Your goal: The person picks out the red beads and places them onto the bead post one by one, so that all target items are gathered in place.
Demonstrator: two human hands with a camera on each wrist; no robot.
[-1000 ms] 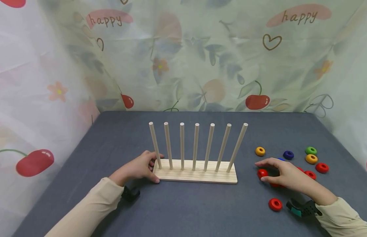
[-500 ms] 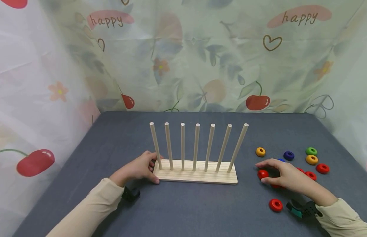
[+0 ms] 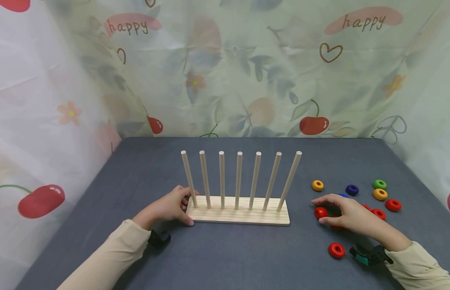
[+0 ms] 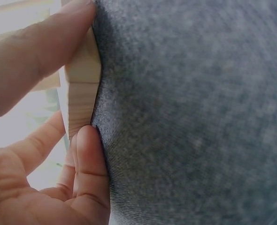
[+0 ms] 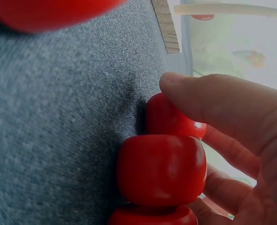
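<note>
My left hand (image 3: 170, 207) grips the left end of a pale wooden peg stand (image 3: 239, 216), thumb on the front edge and fingers at the end and back. The stand has a flat base with several upright bare pegs. On the right, my right hand (image 3: 350, 213) pinches a red bead (image 3: 321, 213) between thumb and forefinger, low at the tabletop. In the right wrist view the thumb (image 5: 199, 96) lies over that bead, and another red bead (image 5: 162, 169) sits right beside it. The palm hides part of the beads beneath it in the head view.
Around the right hand lie loose ring beads: a red one (image 3: 336, 250) in front, yellow (image 3: 317, 185) and dark blue (image 3: 352, 189) ones behind, and green (image 3: 379, 184), yellow (image 3: 380, 194) and red (image 3: 393, 205) ones farther right. A printed curtain (image 3: 239, 68) hangs behind the grey table (image 3: 225, 257).
</note>
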